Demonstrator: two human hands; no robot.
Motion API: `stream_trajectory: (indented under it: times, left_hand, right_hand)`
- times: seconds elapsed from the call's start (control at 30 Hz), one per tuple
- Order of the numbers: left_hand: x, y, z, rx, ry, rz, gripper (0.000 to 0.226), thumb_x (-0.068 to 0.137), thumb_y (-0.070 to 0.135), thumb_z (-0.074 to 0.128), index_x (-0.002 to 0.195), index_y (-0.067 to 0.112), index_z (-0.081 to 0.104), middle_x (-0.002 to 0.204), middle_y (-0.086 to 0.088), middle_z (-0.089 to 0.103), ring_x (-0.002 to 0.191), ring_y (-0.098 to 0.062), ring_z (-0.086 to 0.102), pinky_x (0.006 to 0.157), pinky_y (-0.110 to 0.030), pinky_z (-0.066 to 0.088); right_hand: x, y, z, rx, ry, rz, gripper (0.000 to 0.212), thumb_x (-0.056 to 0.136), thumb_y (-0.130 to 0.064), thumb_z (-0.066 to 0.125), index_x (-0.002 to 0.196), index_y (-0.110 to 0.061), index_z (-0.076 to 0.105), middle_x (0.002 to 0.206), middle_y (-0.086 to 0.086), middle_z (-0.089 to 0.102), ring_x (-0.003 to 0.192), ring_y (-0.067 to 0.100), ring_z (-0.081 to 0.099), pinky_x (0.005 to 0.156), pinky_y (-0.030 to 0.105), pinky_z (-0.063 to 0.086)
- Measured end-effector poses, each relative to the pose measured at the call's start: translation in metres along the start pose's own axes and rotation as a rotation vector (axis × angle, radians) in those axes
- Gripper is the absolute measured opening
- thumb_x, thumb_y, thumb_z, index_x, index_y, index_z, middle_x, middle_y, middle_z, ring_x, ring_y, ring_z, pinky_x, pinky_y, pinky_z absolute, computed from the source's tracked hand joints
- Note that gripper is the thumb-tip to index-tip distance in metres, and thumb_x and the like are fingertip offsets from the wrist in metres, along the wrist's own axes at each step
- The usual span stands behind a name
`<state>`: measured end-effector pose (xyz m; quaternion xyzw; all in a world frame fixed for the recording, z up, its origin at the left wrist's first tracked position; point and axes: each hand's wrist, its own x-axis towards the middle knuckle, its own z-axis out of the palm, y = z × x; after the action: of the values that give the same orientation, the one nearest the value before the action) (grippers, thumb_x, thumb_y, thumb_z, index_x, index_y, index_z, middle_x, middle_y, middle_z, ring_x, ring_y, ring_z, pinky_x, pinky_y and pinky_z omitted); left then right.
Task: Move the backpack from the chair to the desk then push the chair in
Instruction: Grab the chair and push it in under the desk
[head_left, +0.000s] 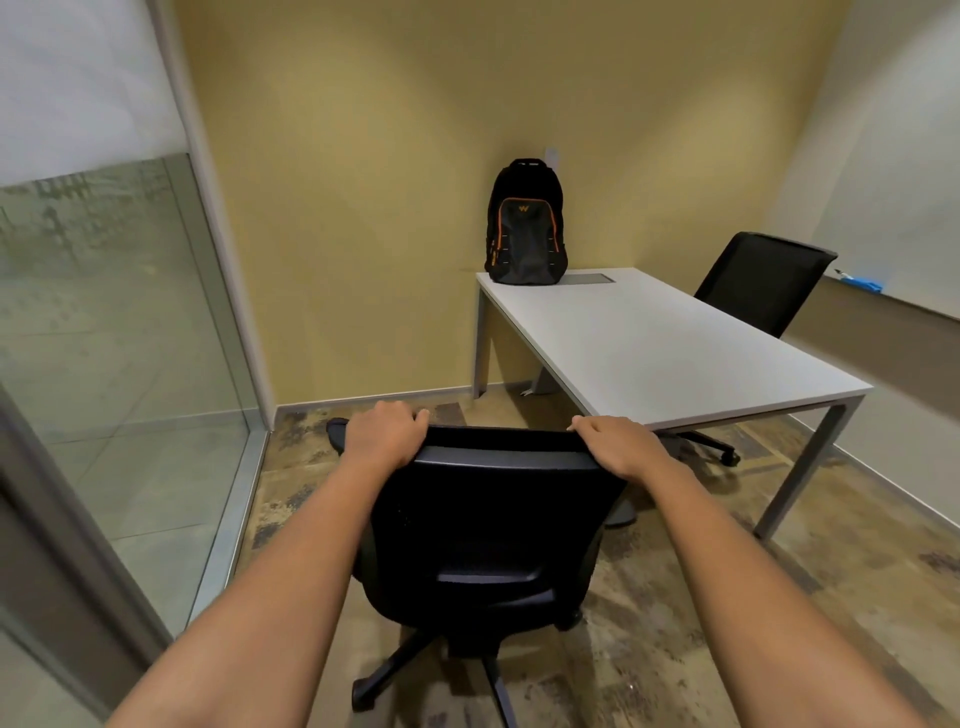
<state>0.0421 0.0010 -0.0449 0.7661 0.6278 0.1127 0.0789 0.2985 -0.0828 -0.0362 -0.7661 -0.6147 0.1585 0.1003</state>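
Observation:
A black backpack (525, 226) with orange trim stands upright on the far left corner of the white desk (670, 353), leaning against the yellow wall. Directly in front of me is a black office chair (493, 525) on wheels, seen from behind, left of the desk's near end. My left hand (387, 434) grips the left top corner of its backrest. My right hand (618, 447) grips the right top corner. The chair's seat is hidden behind the backrest.
A second black chair (758, 283) stands on the desk's far right side. A glass partition (130, 338) with a metal frame runs along the left. A ledge (883, 312) with a blue item lines the right wall. The floor is patterned brown carpet.

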Motion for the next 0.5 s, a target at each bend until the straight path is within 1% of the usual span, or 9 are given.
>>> stream_trajectory:
  times: [0.07,0.13,0.23,0.3,0.33,0.37,0.43,0.47,0.5]
  left_hand:
    - [0.001,-0.001,0.0,0.025,-0.027,0.034,0.052,0.1,0.042,0.026,0.117,0.011,0.065,0.121,-0.016,0.064,0.114,-0.031,0.057,0.097,-0.04,0.037]
    - [-0.003,0.003,0.001,0.006,-0.051,0.11,0.054,0.1,0.045,0.023,0.12,0.016,0.064,0.123,-0.013,0.064,0.117,-0.029,0.055,0.104,-0.042,0.031]
    - [-0.006,-0.002,0.002,-0.023,-0.051,0.19,0.052,0.1,0.045,0.022,0.125,0.023,0.062,0.125,-0.01,0.064,0.12,-0.027,0.053,0.105,-0.041,0.029]
    - [-0.006,-0.012,0.001,-0.035,-0.038,0.206,0.05,0.101,0.043,0.023,0.124,0.024,0.063,0.123,-0.009,0.065,0.119,-0.027,0.053,0.102,-0.039,0.031]
    - [-0.006,-0.018,0.0,-0.032,-0.028,0.218,0.05,0.101,0.042,0.023,0.123,0.023,0.063,0.122,-0.009,0.065,0.117,-0.027,0.054,0.1,-0.038,0.032]
    - [-0.006,-0.021,-0.001,-0.03,-0.018,0.228,0.05,0.101,0.041,0.023,0.12,0.022,0.064,0.12,-0.009,0.066,0.115,-0.027,0.055,0.098,-0.037,0.033]
    - [-0.007,-0.028,-0.002,-0.029,0.001,0.242,0.05,0.1,0.041,0.023,0.115,0.021,0.067,0.115,-0.01,0.068,0.111,-0.028,0.056,0.096,-0.037,0.034]
    - [-0.008,-0.031,-0.003,-0.033,0.009,0.249,0.05,0.1,0.041,0.024,0.113,0.02,0.068,0.113,-0.01,0.068,0.11,-0.028,0.056,0.096,-0.037,0.034]
    - [-0.009,-0.035,-0.003,-0.039,0.016,0.256,0.051,0.1,0.042,0.024,0.111,0.019,0.069,0.112,-0.01,0.068,0.11,-0.028,0.056,0.096,-0.037,0.034]
  right_hand:
    - [-0.004,-0.015,0.007,-0.024,0.039,-0.025,0.051,0.103,-0.037,0.02,0.117,-0.013,0.063,0.119,0.011,0.066,0.106,0.023,0.06,0.081,0.028,0.036]
    - [-0.006,-0.027,0.015,-0.041,0.098,-0.026,0.05,0.103,-0.037,0.022,0.115,-0.015,0.065,0.113,0.009,0.068,0.099,0.021,0.061,0.078,0.028,0.036]
    - [-0.009,-0.04,0.024,-0.042,0.129,0.002,0.047,0.102,-0.038,0.024,0.112,-0.017,0.066,0.108,0.006,0.069,0.082,0.015,0.057,0.077,0.028,0.037]
    - [-0.012,-0.049,0.027,-0.048,0.129,0.028,0.046,0.102,-0.038,0.025,0.11,-0.019,0.066,0.104,0.005,0.07,0.07,0.009,0.051,0.078,0.029,0.039]
    - [-0.014,-0.055,0.029,-0.051,0.13,0.042,0.046,0.102,-0.037,0.025,0.11,-0.019,0.066,0.103,0.005,0.07,0.07,0.008,0.05,0.083,0.031,0.042]
    - [-0.016,-0.06,0.031,-0.057,0.134,0.055,0.047,0.102,-0.037,0.024,0.11,-0.019,0.066,0.104,0.005,0.07,0.073,0.01,0.053,0.09,0.035,0.042]
    - [-0.021,-0.069,0.035,-0.081,0.153,0.086,0.048,0.103,-0.038,0.022,0.11,-0.02,0.066,0.106,0.005,0.07,0.088,0.018,0.06,0.102,0.039,0.04]
    - [-0.023,-0.074,0.037,-0.092,0.172,0.104,0.049,0.103,-0.039,0.022,0.109,-0.021,0.067,0.104,0.004,0.07,0.091,0.019,0.062,0.104,0.04,0.039]
    - [-0.026,-0.079,0.04,-0.098,0.197,0.119,0.052,0.102,-0.042,0.022,0.107,-0.021,0.069,0.1,0.004,0.07,0.087,0.019,0.061,0.104,0.04,0.04]
